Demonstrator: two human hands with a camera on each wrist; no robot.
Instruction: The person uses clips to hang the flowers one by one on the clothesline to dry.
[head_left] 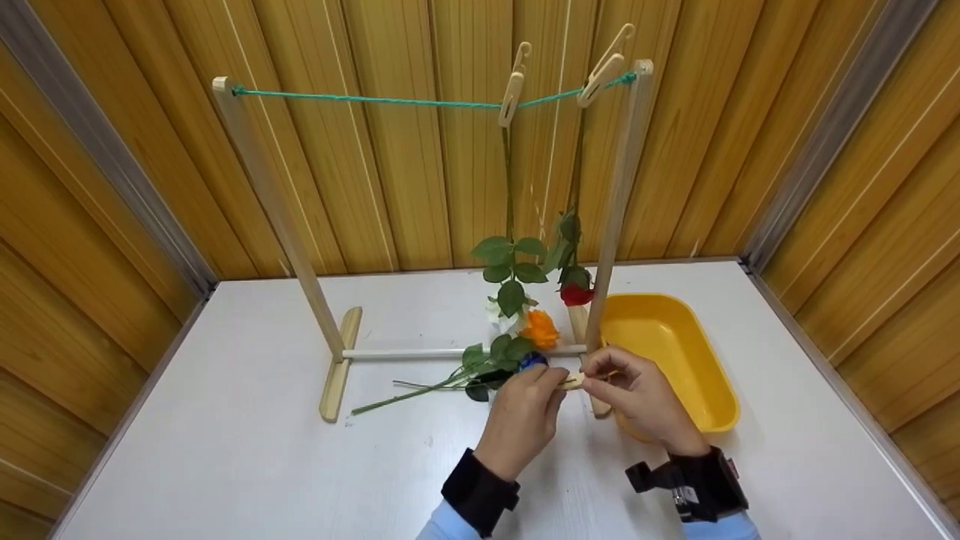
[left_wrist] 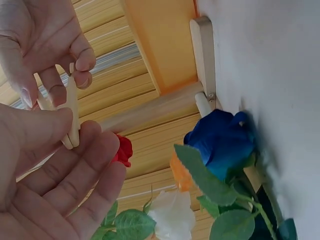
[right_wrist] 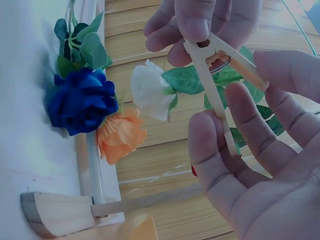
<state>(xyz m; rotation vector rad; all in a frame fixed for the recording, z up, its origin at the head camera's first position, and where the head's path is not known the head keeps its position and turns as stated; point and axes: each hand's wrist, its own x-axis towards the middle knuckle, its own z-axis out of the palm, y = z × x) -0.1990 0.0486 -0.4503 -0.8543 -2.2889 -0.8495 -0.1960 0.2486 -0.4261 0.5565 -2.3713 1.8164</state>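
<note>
Between both hands, over the table's near side, is a wooden clothespin (head_left: 573, 382). My left hand (head_left: 519, 416) pinches one end of it with thumb and fingers. At its other end, my right hand (head_left: 646, 401) holds the two spread legs, as the clothespin (right_wrist: 206, 82) shows in the right wrist view. Just beyond the hands lie a blue rose (left_wrist: 220, 142) and an orange rose (head_left: 540, 328), their stems pointing left. A white rose (right_wrist: 150, 90) and a red rose (head_left: 576, 294) hang head down from the line, each by a clothespin.
A wooden rack (head_left: 277, 217) stands across the table with a green cord (head_left: 360, 98) strung between its posts. Two clothespins sit on the cord's right part, one of them the middle clothespin (head_left: 511, 97). A yellow basin (head_left: 720, 382) stands at right, beside the right post.
</note>
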